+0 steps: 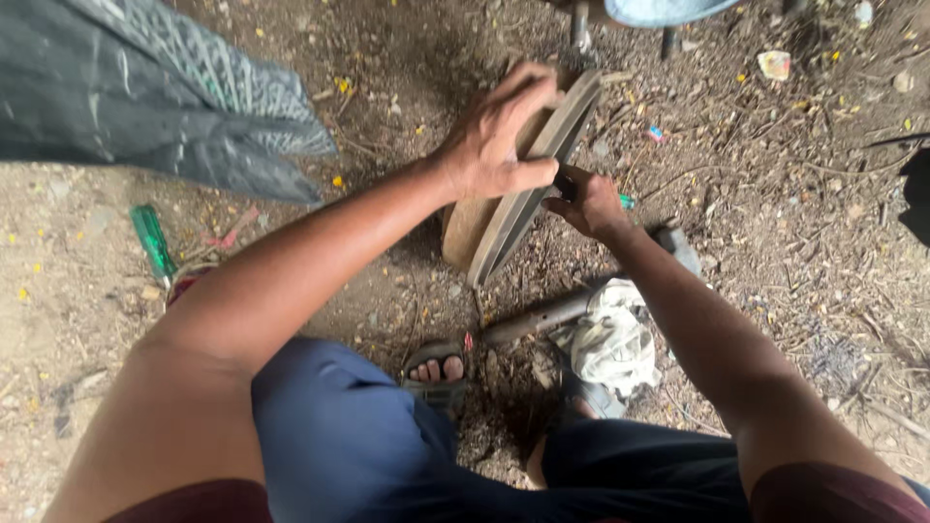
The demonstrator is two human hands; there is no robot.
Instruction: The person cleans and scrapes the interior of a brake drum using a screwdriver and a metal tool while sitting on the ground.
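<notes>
The left hand [494, 136] closes its grip on the rim [542, 174], which stands tilted on the ground. Just below, the right hand [591, 201] grips a small tool. If the tool slips, the rim could fall.

Left hand [499, 136] grips the upper rim of a round metal disc [513, 208] standing on edge on the dirt ground [756, 145], fingers wrapped over its top. Right hand [586, 201] is against the disc's right face, closed on a small tool with a green tip [627, 201]; exact tool can't be told. Below the disc: metal pipe [538, 318] lying on the ground, whitish rag [612, 344] over its right end. A sandalled foot [436, 373] sits near the pipe's left end. Green-handled screwdriver [152, 240] lies near the left edge. Dark tyre [165, 87] fills the top-left corner. Blue trousers [339, 436] at the bottom.
</notes>
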